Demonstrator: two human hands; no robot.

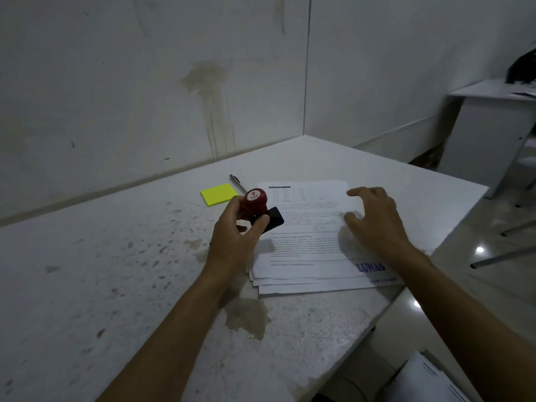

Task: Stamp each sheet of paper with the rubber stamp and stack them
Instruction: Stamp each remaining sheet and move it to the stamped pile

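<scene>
The left hand [237,230] is curled round the rubber stamp [256,203], thumb and fingers pinching its red handle just below the round cap marked "TOP"; the dark stamping block hangs tilted over the left edge of the paper stack [307,248]. The right hand [374,216] is spread, fingers relaxed and hovering low over the right half of the top sheet [304,227], thumb lifted; whether the fingertips touch the paper cannot be told.

The top sheet carries a blue "LUNAS" mark [371,266] near its lower right corner, so it looks already stamped, and the step in hand is probably to clear it away or bring up a fresh sheet. To do that well, the right hand should press flat and slide only the top sheet, keeping the loosely fanned sheets beneath from dragging along. The stamp is best kept level, its face clear of the paper until the next sheet lies flat, then brought straight down without rocking.

The stack sits near the right-hand corner of the white counter [130,271]. Beyond it lie a yellow sticky-note pad [219,194] and a pen [236,181].
</scene>
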